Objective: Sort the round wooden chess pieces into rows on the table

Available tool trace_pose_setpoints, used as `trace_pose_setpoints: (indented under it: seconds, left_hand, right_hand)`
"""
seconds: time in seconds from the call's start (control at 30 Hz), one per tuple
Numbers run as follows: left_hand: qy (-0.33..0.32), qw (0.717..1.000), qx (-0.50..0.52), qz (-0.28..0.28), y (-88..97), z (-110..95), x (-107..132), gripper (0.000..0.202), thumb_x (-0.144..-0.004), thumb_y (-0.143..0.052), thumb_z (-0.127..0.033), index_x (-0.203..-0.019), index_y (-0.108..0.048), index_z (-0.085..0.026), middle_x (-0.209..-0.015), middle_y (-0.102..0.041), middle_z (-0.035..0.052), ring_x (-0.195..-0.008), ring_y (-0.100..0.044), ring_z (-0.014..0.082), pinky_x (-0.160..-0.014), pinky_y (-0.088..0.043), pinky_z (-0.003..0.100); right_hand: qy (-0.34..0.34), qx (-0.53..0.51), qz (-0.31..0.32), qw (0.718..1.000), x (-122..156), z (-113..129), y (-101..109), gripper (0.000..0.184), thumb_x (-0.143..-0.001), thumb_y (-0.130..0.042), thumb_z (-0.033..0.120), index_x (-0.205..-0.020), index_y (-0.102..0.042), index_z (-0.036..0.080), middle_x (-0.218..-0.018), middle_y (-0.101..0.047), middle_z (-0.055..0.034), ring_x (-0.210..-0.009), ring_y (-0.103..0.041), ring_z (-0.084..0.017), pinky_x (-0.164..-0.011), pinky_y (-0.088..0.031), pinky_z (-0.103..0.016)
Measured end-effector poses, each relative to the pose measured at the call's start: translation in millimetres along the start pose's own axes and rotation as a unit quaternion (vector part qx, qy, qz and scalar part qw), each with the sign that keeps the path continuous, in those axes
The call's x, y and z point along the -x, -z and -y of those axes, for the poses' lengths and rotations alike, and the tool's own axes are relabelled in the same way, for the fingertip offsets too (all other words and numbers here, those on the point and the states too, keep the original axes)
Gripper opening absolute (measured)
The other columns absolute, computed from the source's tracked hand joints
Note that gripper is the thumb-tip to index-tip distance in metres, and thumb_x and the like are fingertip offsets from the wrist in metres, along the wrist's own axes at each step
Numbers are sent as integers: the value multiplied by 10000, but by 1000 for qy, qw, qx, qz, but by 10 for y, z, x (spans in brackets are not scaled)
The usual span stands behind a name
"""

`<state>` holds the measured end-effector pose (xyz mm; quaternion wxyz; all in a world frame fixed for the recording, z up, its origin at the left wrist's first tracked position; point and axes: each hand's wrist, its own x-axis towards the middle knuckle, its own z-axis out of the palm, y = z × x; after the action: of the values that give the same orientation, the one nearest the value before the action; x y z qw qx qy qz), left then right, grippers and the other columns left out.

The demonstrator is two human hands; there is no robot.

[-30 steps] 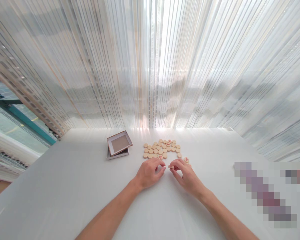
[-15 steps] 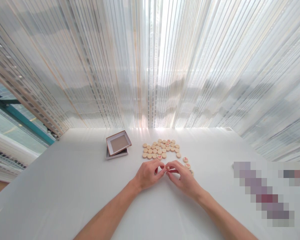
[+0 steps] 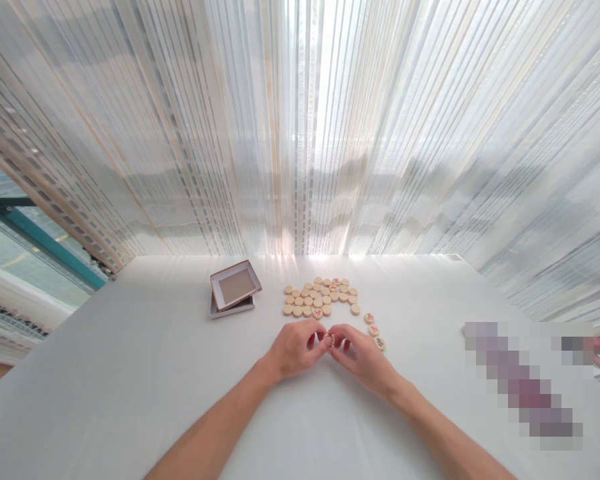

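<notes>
Between the fingertips of both hands is a round wooden Chinese chess piece [image 3: 329, 341], partly covered by the fingers. My left hand [image 3: 296, 348] pinches it from the left, thumb and fingers closed. From the other side, my right hand [image 3: 363, 357] has its fingertips closed on the same piece. Just beyond the hands lies a cluster of similar Chinese chess pieces [image 3: 307, 301] on the white table, most of them with plain faces up and a few showing red characters. Beside my right hand, a black-marked piece [image 3: 379, 343] and two red-marked pieces [image 3: 369, 319] form a short line.
Left of the cluster, an open box [image 3: 233, 310] has its lid [image 3: 236, 287] resting tilted on top. A blurred-out long object [image 3: 523, 380] lies on the table [image 3: 130, 373] at the right. Translucent strip curtains [image 3: 300, 133] hang behind the far edge.
My right hand has shifted slightly left, and its fingers have closed in around the piece beside my left fingertips. The black-marked piece is now more visible. The view has shifted a little.
</notes>
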<state>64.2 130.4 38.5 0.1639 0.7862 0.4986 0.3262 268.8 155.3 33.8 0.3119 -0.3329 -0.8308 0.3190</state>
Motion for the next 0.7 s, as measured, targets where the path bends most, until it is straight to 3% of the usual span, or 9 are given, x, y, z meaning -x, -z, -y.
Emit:
trace_pose_setpoints:
  seconds: [0.53,0.7]
  left_hand:
    - [-12,1000,18,-8,10,-15,-7,212,-977,-478,-235,-1026,-684,-224,-891,-734,25,-732,-648,160,-689,-498,268]
    - [-8,1000,19,-8,-5,-1,4,277,-926,-544,-217,-1192,-610,-249,-938,-724,0,-630,-617,130,-656,-502,261]
  right_hand:
    - [-59,-60,1,997,-18,38,63,176,-956,-565,352,-1106,-553,260,-841,-685,-1,-710,-620,-153,-702,-548,-305]
    - [-64,-86,-11,994,-20,11,60,202,-970,-541,393,-1123,-551,261,-847,-706,-9,-739,-652,-167,-729,-554,-315]
